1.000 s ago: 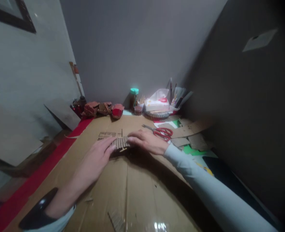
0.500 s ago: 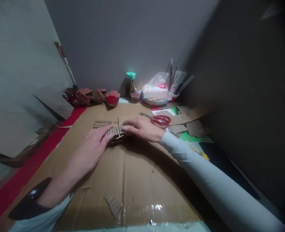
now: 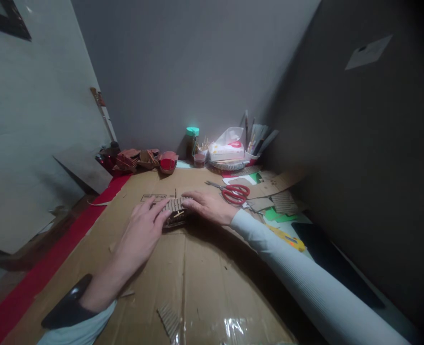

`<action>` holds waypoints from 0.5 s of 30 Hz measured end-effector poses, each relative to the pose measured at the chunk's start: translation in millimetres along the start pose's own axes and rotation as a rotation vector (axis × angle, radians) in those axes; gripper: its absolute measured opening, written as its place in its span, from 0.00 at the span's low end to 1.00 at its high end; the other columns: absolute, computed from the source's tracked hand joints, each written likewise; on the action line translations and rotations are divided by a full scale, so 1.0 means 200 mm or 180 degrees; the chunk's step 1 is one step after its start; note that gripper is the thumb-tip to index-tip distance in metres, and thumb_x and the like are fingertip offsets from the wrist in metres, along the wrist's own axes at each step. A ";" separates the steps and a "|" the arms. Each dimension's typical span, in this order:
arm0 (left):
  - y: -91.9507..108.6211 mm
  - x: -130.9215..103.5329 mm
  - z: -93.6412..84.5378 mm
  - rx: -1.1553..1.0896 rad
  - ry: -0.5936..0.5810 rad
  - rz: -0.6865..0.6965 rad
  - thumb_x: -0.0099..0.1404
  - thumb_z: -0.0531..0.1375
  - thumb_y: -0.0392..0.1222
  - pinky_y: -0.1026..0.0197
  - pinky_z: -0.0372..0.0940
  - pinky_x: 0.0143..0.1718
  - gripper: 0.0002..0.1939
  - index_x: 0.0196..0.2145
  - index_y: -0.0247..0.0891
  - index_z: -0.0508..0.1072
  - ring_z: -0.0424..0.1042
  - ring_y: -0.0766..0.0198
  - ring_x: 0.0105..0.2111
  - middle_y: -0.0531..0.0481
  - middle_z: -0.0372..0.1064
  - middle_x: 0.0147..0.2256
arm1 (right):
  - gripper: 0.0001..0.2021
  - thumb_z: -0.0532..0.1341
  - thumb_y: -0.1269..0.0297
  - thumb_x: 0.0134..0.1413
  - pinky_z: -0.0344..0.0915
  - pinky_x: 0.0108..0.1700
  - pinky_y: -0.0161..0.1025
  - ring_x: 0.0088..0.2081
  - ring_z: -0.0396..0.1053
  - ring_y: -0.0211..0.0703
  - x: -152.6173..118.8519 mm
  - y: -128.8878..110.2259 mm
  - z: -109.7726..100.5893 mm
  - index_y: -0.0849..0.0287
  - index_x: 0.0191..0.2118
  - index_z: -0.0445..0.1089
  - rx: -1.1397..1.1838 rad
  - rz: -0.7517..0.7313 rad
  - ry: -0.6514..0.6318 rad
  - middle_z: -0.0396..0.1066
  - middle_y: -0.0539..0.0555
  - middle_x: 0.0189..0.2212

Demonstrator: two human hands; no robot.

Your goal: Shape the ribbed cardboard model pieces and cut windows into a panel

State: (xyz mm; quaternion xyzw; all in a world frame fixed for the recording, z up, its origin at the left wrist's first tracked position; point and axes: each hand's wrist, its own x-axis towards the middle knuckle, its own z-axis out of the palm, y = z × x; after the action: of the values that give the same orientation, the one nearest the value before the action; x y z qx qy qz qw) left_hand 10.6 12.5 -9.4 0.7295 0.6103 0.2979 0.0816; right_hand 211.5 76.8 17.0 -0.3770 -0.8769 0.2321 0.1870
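A small structure of corrugated cardboard [image 3: 175,205] stands on the brown cardboard sheet [image 3: 212,278], with a thin pale stick showing below its ridged top. My left hand [image 3: 145,227] grips its left side between thumb and fingers. On its right side, my right hand [image 3: 208,206] holds the ridged piece, thumb in front and fingers behind. The inside of the structure is dark and partly hidden by my hands. Just beyond my right hand lie red-handled scissors [image 3: 233,192].
Red and brown cardboard pieces [image 3: 127,160], a jar with a teal lid [image 3: 192,136], a tissue pack [image 3: 227,149] and a cup of brushes [image 3: 253,157] line the back. At right are cardboard scraps [image 3: 284,202] and a yellow cutter [image 3: 289,239]. A ridged scrap [image 3: 169,322] lies in front.
The camera has tilted up, so everything sits lower in view. Both hands stay on the cardboard structure, with only slight shifts of the fingers.
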 end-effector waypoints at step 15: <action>-0.01 0.00 0.02 0.0192 0.0087 0.0168 0.68 0.58 0.44 0.36 0.58 0.57 0.17 0.53 0.39 0.69 0.64 0.48 0.57 0.42 0.65 0.57 | 0.14 0.58 0.61 0.66 0.66 0.51 0.53 0.50 0.69 0.49 -0.04 0.00 0.02 0.60 0.54 0.66 -0.0722 -0.0331 0.0903 0.69 0.57 0.50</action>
State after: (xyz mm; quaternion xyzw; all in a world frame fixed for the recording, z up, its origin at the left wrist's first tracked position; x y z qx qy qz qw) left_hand 11.3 14.2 -12.9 0.7434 0.6005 0.2913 0.0433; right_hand 214.1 70.0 12.1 -0.3788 -0.8806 0.0663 0.2768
